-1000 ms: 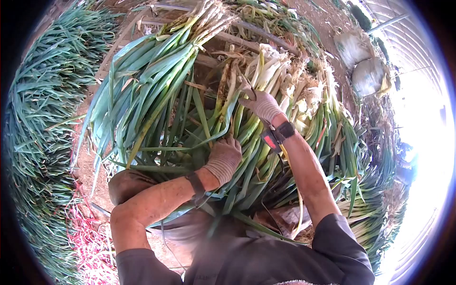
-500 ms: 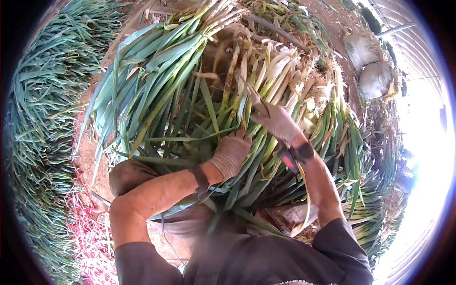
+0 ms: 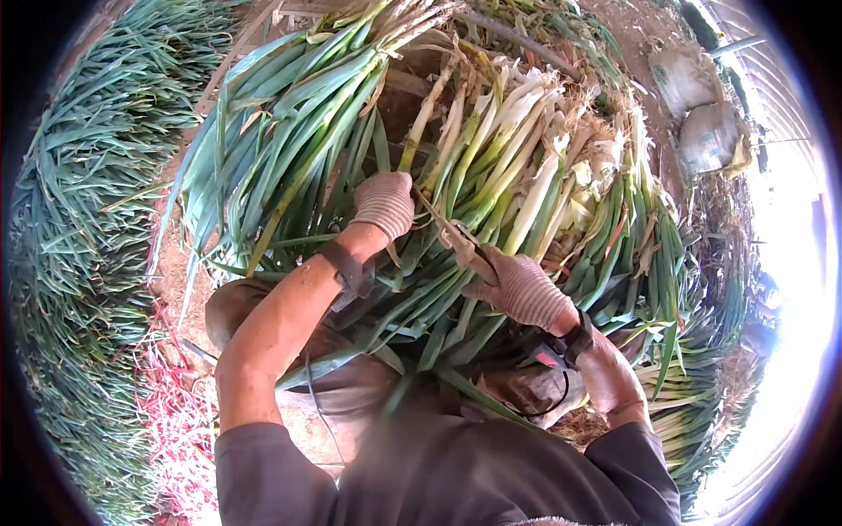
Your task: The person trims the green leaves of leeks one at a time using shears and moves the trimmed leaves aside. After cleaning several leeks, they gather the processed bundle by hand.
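My left hand (image 3: 384, 203), in a striped knit glove, is closed at the lower end of a yellowish green onion stalk (image 3: 423, 127); its fingertips are hidden. To its right, my gloved right hand (image 3: 519, 285) grips a knife (image 3: 460, 241). The blade points up and left, its tip close to my left hand, with a pale scrap of leaf or husk against it. Beneath both hands spreads a pile of green onions (image 3: 517, 167), pale root ends away from me and green leaves toward me.
Another bunch of green onions (image 3: 294, 114) lies at upper left. A dense bank of green leaves (image 3: 83, 289) runs along the left side, with pink-and-white ties (image 3: 180, 421) on the ground beside it. Filled sacks (image 3: 710, 136) stand at upper right.
My left hand has moved up and left, onto the yellowish stalk. My right hand has come down toward me with the knife, its blade now lower over the leaves.
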The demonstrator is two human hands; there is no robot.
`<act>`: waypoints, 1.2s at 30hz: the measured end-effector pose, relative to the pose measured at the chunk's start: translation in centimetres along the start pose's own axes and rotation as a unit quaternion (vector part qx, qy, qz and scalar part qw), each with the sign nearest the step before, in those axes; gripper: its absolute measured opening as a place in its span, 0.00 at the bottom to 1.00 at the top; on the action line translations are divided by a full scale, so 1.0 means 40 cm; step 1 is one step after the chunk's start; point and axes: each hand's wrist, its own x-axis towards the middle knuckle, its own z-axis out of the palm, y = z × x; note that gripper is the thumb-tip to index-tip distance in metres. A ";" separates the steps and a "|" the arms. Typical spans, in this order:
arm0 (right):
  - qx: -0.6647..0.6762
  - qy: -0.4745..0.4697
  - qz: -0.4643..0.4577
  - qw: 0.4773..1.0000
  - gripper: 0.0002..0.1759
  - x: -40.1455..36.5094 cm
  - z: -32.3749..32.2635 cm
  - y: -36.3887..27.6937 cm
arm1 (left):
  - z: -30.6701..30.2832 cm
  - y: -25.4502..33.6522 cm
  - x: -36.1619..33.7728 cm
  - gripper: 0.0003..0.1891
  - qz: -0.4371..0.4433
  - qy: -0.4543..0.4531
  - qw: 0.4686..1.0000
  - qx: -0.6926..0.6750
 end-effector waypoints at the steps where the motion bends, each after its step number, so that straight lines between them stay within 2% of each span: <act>1: 0.001 0.007 0.011 1.000 0.34 0.005 0.000 -0.004 | 0.012 -0.001 0.002 0.08 -0.004 0.023 1.000 0.005; 3: 0.001 0.021 0.034 0.999 0.34 0.016 -0.002 -0.007 | 0.057 -0.011 0.018 0.09 -0.011 0.069 0.997 0.015; 7: 0.006 0.006 0.063 0.998 0.34 0.042 -0.003 -0.004 | 0.116 -0.051 0.041 0.10 -0.006 0.205 0.965 -0.165; 8: 0.018 -0.004 0.060 0.998 0.34 0.037 -0.005 -0.012 | 0.115 -0.069 0.056 0.11 -0.019 0.205 0.971 -0.119; 9: 0.029 -0.014 0.058 0.998 0.34 0.032 -0.005 -0.017 | 0.096 -0.072 0.060 0.12 -0.046 0.144 0.985 -0.086; 11: 0.000 0.024 0.005 1.000 0.34 0.028 0.012 -0.018 | 0.050 -0.074 0.065 0.13 -0.100 0.020 0.995 -0.020; 12: -0.014 0.042 -0.021 0.999 0.34 0.027 0.022 -0.017 | 0.062 -0.096 0.084 0.15 -0.099 -0.026 0.995 -0.001; 15: -0.018 0.038 0.014 0.999 0.35 0.047 0.021 -0.015 | 0.061 -0.120 0.110 0.15 -0.106 -0.053 0.993 0.003; 19: 0.017 0.039 0.054 0.998 0.36 0.044 0.023 -0.015 | 0.033 -0.096 0.108 0.14 -0.110 -0.059 0.992 0.022; 23: 0.034 0.036 0.010 0.999 0.38 0.010 0.045 -0.024 | 0.022 -0.106 0.099 0.17 -0.099 0.030 0.994 -0.040; 24: 0.043 0.039 0.004 0.998 0.38 -0.005 0.046 -0.040 | 0.019 -0.104 0.093 0.18 -0.069 0.066 0.995 -0.016; 27: 0.048 0.043 0.017 0.998 0.38 -0.015 0.048 -0.066 | 0.007 -0.086 0.087 0.18 -0.081 0.085 0.992 -0.044; 31: 0.038 0.058 0.022 0.997 0.37 0.014 0.062 -0.051 | -0.009 -0.080 0.086 0.18 -0.083 0.047 0.994 -0.043; 36: 0.034 0.049 0.054 0.997 0.34 0.052 0.038 -0.070 | -0.001 -0.074 0.084 0.15 -0.080 0.066 0.994 -0.025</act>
